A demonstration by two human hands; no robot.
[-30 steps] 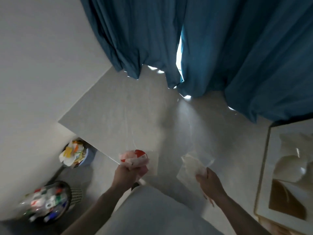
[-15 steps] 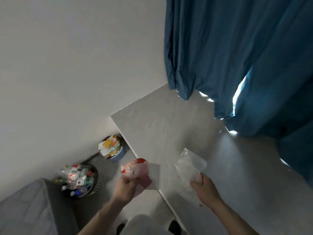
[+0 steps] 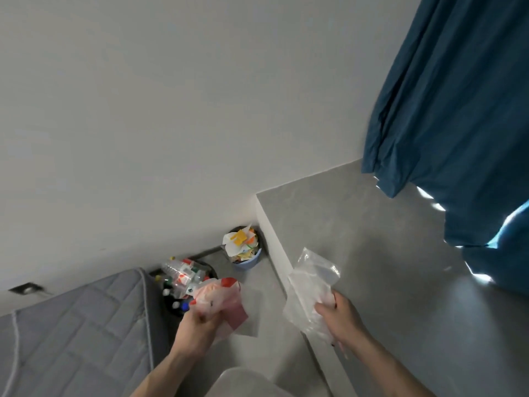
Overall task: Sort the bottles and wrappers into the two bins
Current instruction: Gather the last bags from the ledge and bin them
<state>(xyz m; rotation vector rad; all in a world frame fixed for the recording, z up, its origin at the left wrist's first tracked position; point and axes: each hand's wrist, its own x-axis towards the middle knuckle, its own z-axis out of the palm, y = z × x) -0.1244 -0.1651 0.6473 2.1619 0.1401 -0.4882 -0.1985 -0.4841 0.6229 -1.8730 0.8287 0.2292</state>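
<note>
My left hand grips a crumpled red-and-white wrapper, held just right of the dark bin heaped with plastic bottles. My right hand grips a clear plastic wrapper over the edge of the raised grey platform. Farther off, against the wall, a small blue bin brims with paper and foil wrappers.
A grey quilted mattress fills the lower left, touching the bottle bin. A white wall stands behind both bins. Blue curtains hang at the right over the platform, with light leaking under them. A strip of grey floor runs between platform and bins.
The view has swung left, bringing the mattress and both bins toward the centre. Both hands keep their wrappers and have come nearer the bins.
</note>
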